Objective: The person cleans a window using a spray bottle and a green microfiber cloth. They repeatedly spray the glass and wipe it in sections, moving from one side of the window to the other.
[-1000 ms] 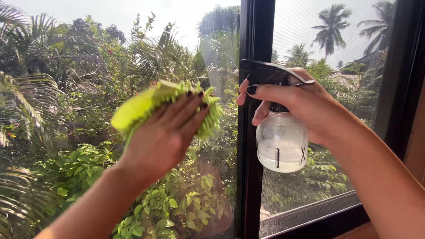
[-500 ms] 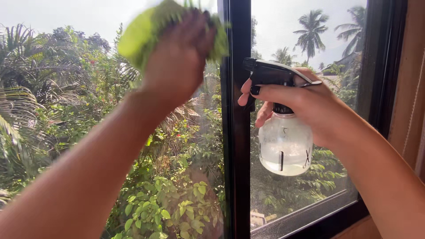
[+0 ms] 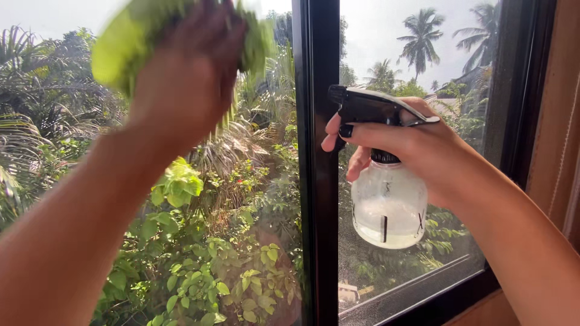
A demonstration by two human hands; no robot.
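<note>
While the left hand [image 3: 181,72] presses one fuzzy lime-green microfibre cleaning cloth [image 3: 121,42] flat against the upper part of the left window pane [image 3: 72,181], the right hand [image 3: 417,148] holds one small clear plastic spray bottle [image 3: 389,208] with a black trigger head [image 3: 365,105] up in front of the right pane. The left hand and its cloth are blurred, high near the top edge of the view; its fingers are spread over the cloth and curl at the tips, bearing on it rather than closing into a fist, and the cloth shows around the hand on both sides. The right hand's fingers [image 3: 362,131] are wrapped around the neck of the bottle just below the trigger head, with one finger laid along the front of the trigger and another below it; the nails are painted dark. The bottle hangs upright, about a quarter full of clear liquid, its nozzle pointing left towards the one black vertical window frame bar [image 3: 317,211] that stands between the two panes. A dark frame [image 3: 519,90] borders the right pane. Beyond the glass stand leafy green shrubs [image 3: 205,265] and several palm trees [image 3: 423,42] under a bright sky.
</note>
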